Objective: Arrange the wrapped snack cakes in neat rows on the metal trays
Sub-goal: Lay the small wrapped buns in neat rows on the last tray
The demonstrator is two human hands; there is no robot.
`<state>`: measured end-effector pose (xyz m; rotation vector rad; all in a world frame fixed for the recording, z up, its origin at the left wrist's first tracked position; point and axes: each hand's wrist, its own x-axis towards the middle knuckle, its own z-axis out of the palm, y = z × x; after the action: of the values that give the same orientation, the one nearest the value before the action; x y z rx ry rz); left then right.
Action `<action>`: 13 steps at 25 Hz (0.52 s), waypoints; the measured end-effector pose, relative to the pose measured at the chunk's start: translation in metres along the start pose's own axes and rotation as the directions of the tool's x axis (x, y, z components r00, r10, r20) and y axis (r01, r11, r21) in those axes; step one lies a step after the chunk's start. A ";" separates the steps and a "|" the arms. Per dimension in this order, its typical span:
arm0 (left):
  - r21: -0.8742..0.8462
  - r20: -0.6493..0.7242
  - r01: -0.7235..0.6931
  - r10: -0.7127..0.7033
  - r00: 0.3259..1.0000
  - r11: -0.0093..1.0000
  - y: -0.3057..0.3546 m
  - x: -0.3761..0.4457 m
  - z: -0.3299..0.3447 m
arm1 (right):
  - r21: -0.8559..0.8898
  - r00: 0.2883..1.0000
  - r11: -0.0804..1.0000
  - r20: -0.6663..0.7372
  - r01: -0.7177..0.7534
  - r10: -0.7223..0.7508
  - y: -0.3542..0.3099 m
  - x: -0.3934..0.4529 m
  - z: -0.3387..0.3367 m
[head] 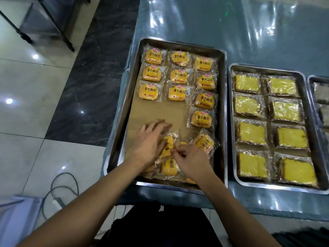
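The left hand (148, 139) lies flat, fingers spread, on a loose wrapped snack cake (167, 146) at the near end of the metal tray (223, 107). The right hand (191, 160) pinches its wrapper edge. Beyond them, eleven cakes sit in rows.

Eleven orange snack cakes (178, 76) in rows, eight yellow cake slices (251, 133), three metal trays (224, 122), two hands (193, 161)
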<state>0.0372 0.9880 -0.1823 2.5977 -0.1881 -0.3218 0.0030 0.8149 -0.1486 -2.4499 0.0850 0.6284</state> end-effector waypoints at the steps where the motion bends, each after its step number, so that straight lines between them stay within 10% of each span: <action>1: 0.008 -0.052 0.070 -0.069 0.996 0.998 -0.001 -0.003 -0.001 | 0.001 0.998 1.000 0.051 0.027 -0.027 -0.001 0.000 0.003; 4: 0.020 -0.160 0.122 -0.117 0.980 0.992 -0.005 -0.026 0.000 | -0.023 0.992 1.000 0.122 0.009 -0.006 -0.005 -0.001 0.003; 8: 0.070 -0.017 0.085 -0.084 0.996 0.994 -0.012 -0.058 0.010 | -0.127 0.977 0.987 -0.172 0.103 -0.124 -0.013 0.025 -0.014; 13: 0.145 -0.055 0.116 -0.109 0.992 0.982 -0.017 -0.062 0.006 | -0.315 0.967 0.914 0.074 0.256 -0.245 -0.021 0.056 -0.002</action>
<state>-0.0230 1.0113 -0.1844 2.7668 -0.0494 -0.2966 0.0579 0.8357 -0.1614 -2.6995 -0.3706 0.6055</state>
